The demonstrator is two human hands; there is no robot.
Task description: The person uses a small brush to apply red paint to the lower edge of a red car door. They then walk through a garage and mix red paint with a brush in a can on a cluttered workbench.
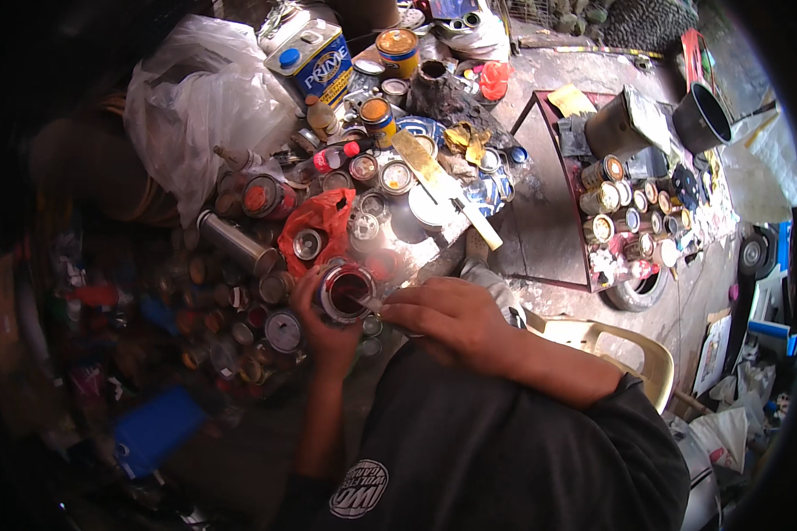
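Observation:
My left hand (328, 343) is wrapped around an open paint can (328, 281) with dark red paint inside, its mouth tipped toward me. Fingers pinched, my right hand (456, 320) grips a thin pale stick (372, 303) at the can's right rim. The stick's tip reaches into the can's mouth; its exact shape is hard to make out. Just beyond the can lies a red plastic bag (328, 212) with a small round tin (306, 243) on it. A silver metal cylinder (236, 241) leans to the left, and a lidded can (283, 330) stands beside my left hand.
Paint tins crowd the left and far side, among them a blue-and-yellow rectangular can (317, 71). A pale flat scraper-like tool (474, 221) lies across the clutter beside a red-capped bottle (328, 159). Several small cans (633, 217) stand at right, beyond a plastic chair (651, 363).

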